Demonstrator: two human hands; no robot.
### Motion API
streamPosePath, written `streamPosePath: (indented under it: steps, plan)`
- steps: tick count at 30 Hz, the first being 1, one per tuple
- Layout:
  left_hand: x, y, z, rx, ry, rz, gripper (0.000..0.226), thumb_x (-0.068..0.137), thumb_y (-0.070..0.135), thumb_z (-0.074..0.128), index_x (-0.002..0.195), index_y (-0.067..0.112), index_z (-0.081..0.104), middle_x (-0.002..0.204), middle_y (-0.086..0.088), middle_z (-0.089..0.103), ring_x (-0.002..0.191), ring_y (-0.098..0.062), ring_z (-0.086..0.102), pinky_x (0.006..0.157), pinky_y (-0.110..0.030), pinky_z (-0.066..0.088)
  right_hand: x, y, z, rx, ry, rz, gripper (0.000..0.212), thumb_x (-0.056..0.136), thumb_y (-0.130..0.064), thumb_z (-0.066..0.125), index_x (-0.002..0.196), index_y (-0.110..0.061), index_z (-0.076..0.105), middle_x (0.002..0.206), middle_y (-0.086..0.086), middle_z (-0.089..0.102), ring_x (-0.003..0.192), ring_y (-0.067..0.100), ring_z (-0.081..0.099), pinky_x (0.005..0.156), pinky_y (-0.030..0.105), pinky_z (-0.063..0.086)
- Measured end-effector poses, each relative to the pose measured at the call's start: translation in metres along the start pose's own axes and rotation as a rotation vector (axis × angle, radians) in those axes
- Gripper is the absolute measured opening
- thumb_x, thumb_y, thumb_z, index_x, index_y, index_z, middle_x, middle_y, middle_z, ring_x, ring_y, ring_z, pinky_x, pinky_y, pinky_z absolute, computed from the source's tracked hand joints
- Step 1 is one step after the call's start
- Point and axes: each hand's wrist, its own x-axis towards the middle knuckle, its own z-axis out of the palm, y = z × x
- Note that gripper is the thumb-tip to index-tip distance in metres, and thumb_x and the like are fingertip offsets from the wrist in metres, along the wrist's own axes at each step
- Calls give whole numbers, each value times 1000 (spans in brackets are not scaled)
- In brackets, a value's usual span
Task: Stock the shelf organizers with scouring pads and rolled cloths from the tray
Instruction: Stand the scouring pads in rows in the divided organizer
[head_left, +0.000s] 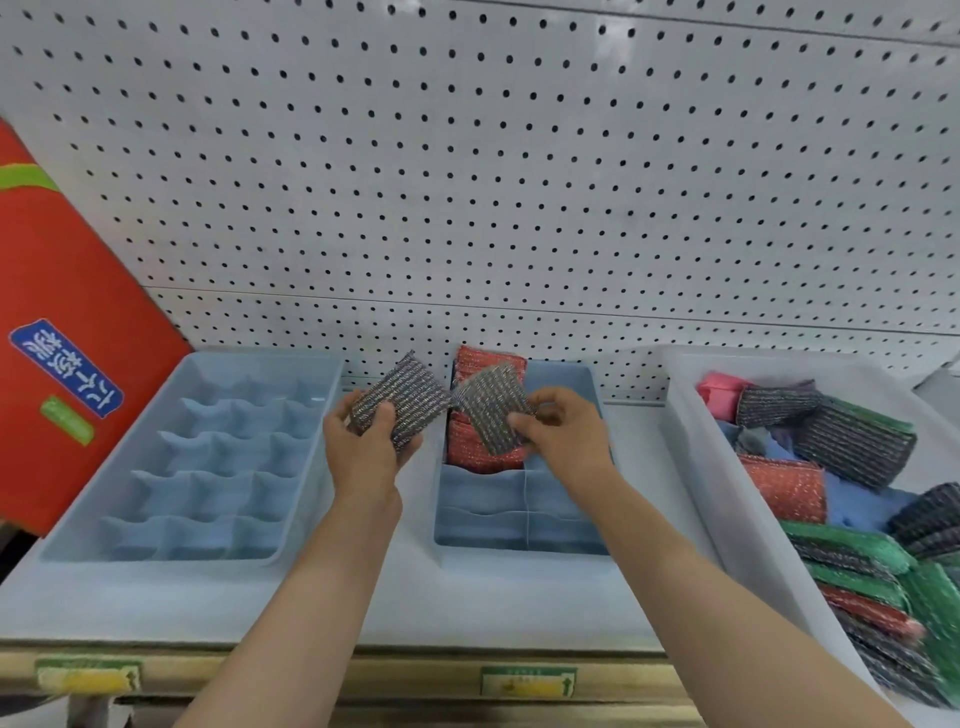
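Early: left hand (371, 441) and right hand (558, 428) each pinch a grey pad; red pads (475, 447) fill middle organizer's (519, 525) 12 o'clock end; tray (737, 499) at 3 o'clock full.

Bright even light, soft shadows; wide-angle bowing at edges; lower-right corner blurred.

The red box (78, 322) carries a blue label (66, 368) with white Chinese characters, tilted. Shelf-edge tags (528, 682) are blurred, unreadable.

Grey striped scouring pads (400, 402), red pads (470, 449), pale blue organizers (208, 457), white dotted pegboard (519, 182)
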Motion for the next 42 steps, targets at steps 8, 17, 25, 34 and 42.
streamPosePath:
  steps: [8,17,25,34,42]
  plan:
    - [4,4,-13,-20,49,-3,32,94,13,65,124,9,53,117,-6,65,86,-15,67,59,-25,57,-5,18,24,-677,40,-454,18,80,-14,78,97,-16,73,99,1,69,95,20,59,74,33,53]
    - [-4,5,-25,79,-109,-64,24,93,14,67,115,11,61,103,-5,68,83,-12,66,63,-24,59,8,23,27,-720,-130,-456,27,78,-32,80,103,-23,75,102,-2,63,103,16,53,80,33,51]
    - [-15,-5,-11,365,-332,-105,27,91,22,69,116,14,67,101,-3,71,90,-16,65,68,-26,51,-1,-31,14,-75,-308,12,19,81,-35,79,96,-24,76,95,-1,75,90,17,71,88,40,59]
    - [-12,-30,-20,498,-344,-320,33,91,7,68,121,17,62,106,-10,71,93,-24,66,82,-35,53,-15,5,0,-423,-222,-97,17,78,-26,82,91,-30,73,93,-12,69,87,4,63,81,18,50]
    - [-12,-28,-21,432,-382,-336,28,91,-1,64,103,24,63,98,-12,72,88,-25,68,76,-34,55,-24,15,22,-696,-74,-353,23,80,-23,80,103,-22,77,108,0,63,106,16,52,84,22,41]
